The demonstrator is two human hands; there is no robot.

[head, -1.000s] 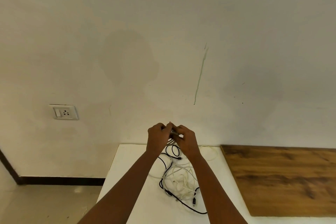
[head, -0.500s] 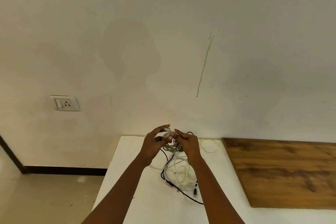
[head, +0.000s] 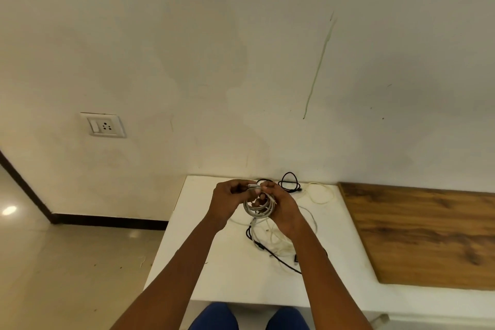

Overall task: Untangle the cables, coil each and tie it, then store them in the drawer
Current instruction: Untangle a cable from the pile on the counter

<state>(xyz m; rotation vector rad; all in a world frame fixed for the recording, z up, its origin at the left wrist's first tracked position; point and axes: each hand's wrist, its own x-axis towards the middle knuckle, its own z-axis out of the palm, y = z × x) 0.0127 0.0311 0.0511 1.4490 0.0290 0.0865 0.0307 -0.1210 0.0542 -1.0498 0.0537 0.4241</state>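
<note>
A small coil of grey-white cable [head: 258,209] hangs between my two hands above the white table [head: 227,262]. My left hand [head: 227,199] pinches the cable's loose end at the top of the coil. My right hand [head: 281,206] grips the coil's right side, fingers curled through the loops. Under my hands a tangle of white and black cables [head: 273,244] lies on the table. A black cable loop [head: 289,183] and a thin white loop [head: 320,193] lie near the wall. No drawer is in view.
A wooden board [head: 428,233] covers the table's right part. The wall [head: 241,61] stands directly behind the table, with a switch socket [head: 104,125] at the left. Tiled floor [head: 67,262] lies left of the table. My knees in blue [head: 249,316] show below the front edge.
My hands have come down from in front of the wall to just above the table, with the coil showing between them. The view has tilted down, so more table and floor appear.
</note>
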